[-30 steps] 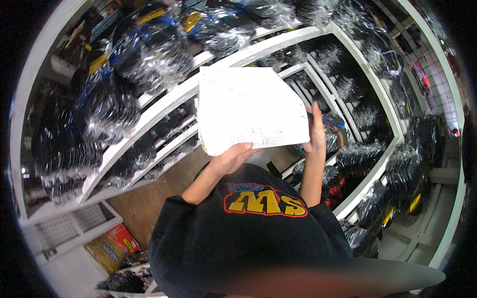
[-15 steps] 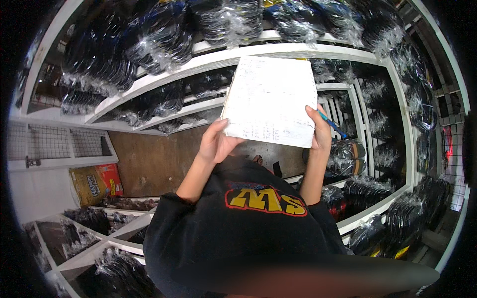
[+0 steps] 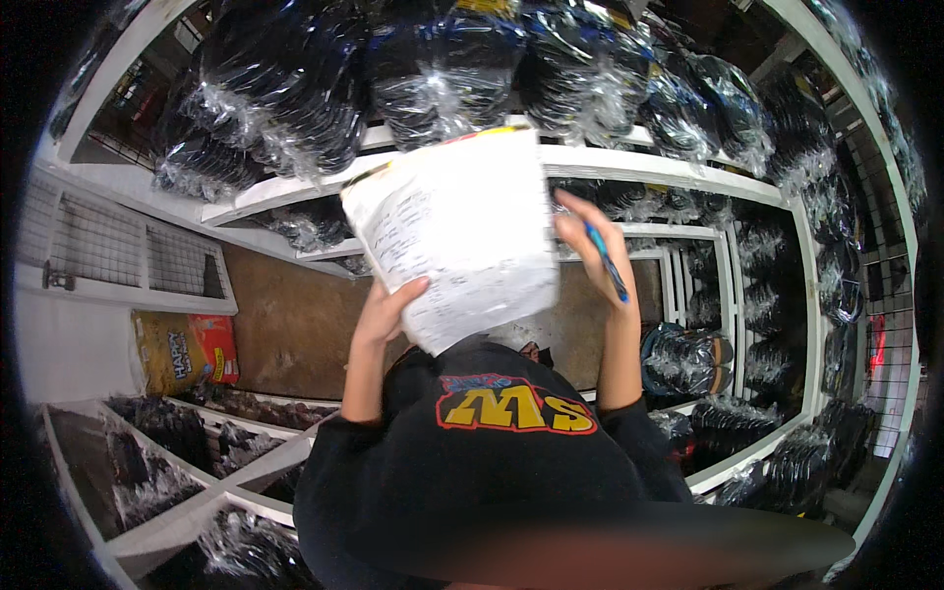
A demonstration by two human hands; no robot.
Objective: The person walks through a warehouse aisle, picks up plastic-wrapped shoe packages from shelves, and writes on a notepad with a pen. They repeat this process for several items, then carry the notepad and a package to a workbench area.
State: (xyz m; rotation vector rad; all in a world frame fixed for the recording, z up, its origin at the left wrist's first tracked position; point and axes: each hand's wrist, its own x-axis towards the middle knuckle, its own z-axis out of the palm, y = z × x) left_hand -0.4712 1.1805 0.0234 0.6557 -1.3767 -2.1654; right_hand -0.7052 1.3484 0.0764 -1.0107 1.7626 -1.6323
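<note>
My left hand (image 3: pixel 382 313) grips a notebook (image 3: pixel 472 231) by its lower left side, thumb lying over the page. The notebook is tilted in front of my chest, with white pages and handwritten lines down its left part. A dark and yellow edge shows along its top. Just beyond the notebook's right edge is my right hand (image 3: pixel 580 244), apparently clear of the paper. A blue pen (image 3: pixel 610 265) is tucked in that hand, its end pointing down toward the wrist.
White shelves (image 3: pixel 669 177) surround me, stacked with dark items in clear plastic wrap (image 3: pixel 442 93). To the left are a white mesh-panelled door (image 3: pixel 128 251) and a gold and red bag (image 3: pixel 187 352). Wrapped rolled bundles (image 3: pixel 688 359) sit at right above the brown floor (image 3: pixel 285 320).
The notebook has shifted left and turned, its lower edge now slanting. My right hand has let go of its edge and moved away, keeping the pen. My left hand still holds on.
</note>
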